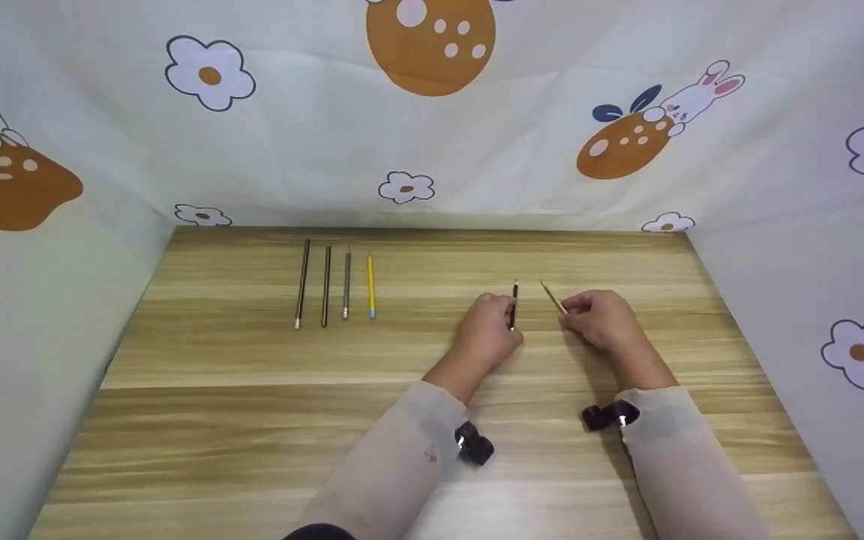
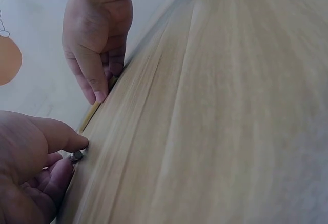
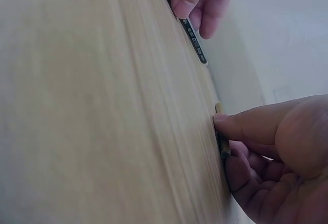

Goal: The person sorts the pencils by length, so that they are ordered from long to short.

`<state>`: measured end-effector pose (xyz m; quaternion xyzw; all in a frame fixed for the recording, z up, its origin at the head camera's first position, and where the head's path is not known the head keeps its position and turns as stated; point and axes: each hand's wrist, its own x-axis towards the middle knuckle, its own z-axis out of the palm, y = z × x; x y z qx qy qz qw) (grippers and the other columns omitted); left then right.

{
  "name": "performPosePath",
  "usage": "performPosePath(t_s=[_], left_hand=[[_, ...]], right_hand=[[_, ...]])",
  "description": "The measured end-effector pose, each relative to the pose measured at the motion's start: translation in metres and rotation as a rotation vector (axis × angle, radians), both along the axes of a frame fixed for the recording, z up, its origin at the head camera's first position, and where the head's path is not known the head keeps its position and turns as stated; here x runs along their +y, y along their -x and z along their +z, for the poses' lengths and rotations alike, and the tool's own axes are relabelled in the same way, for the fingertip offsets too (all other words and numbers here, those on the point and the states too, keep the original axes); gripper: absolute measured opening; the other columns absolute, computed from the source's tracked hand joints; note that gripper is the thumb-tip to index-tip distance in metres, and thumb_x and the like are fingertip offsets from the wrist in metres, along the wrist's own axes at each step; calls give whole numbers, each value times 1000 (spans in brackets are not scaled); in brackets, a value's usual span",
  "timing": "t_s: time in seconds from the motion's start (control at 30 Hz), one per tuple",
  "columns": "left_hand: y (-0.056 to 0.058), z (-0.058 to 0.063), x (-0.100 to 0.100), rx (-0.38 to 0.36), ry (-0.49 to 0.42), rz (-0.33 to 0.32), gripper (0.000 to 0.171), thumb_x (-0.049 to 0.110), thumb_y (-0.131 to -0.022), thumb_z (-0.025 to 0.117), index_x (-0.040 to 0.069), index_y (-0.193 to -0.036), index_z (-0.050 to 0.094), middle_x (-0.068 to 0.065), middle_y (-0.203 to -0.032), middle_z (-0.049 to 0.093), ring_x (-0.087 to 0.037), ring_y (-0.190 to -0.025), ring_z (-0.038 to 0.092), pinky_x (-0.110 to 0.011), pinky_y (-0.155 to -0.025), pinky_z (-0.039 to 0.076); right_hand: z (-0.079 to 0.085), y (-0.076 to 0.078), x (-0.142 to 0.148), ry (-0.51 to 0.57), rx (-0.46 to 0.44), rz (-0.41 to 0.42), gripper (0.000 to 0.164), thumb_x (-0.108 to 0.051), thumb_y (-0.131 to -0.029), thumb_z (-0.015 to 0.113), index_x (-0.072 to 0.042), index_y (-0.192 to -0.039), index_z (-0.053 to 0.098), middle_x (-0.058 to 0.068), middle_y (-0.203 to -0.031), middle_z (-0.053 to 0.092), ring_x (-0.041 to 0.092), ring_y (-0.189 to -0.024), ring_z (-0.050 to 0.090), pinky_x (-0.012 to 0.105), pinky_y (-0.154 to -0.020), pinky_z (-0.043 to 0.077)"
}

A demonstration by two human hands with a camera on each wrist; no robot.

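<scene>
A short black pencil [image 1: 514, 296] lies near the middle right of the table, its point towards the back. My left hand [image 1: 488, 330] pinches it between thumb and fingers; in the left wrist view its dark end [image 2: 77, 156] shows between them. White lettering runs along the black pencil [image 3: 193, 39] in the right wrist view. Just to the right, my right hand [image 1: 601, 322] pinches a short yellowish pencil [image 1: 551, 295], tilted with its point to the back left. The right fingers cover part of that pencil [image 3: 224, 144]. A narrow gap separates the two pencils.
Left of the hands lie a long dark pencil [image 1: 302, 285], a dark rod-like pencil [image 1: 326, 285], a grey-green pencil [image 1: 346, 285] and a yellow pencil [image 1: 371, 285] with a blue end, side by side. Patterned cloth [image 1: 312, 135] borders the wooden table [image 1: 214, 420] behind and on both sides.
</scene>
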<state>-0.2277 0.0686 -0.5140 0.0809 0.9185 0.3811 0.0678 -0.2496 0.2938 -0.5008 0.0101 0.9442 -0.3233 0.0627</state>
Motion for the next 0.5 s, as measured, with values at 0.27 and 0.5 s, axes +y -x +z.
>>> performPosePath(t_s=[0.27,0.5], left_hand=[[-2,4,-2,-7,21,12,47,9,-92,74,11,-138,71,-7,-125,69,-21,-113,66,-34,-95,58],[-2,2,0,34,-1,30,42,11,-90,77,12,-132,75,-4,-120,77,-21,-114,71,-34,-99,60]], right_hand=[[-1,0,-1,-22,19,5,30,-17,-89,77,-2,-115,81,11,-101,82,22,-95,69,32,-87,53],[-2,1,0,-5,-2,-30,29,-17,-93,74,-2,-118,80,18,-118,80,30,-110,69,42,-99,54]])
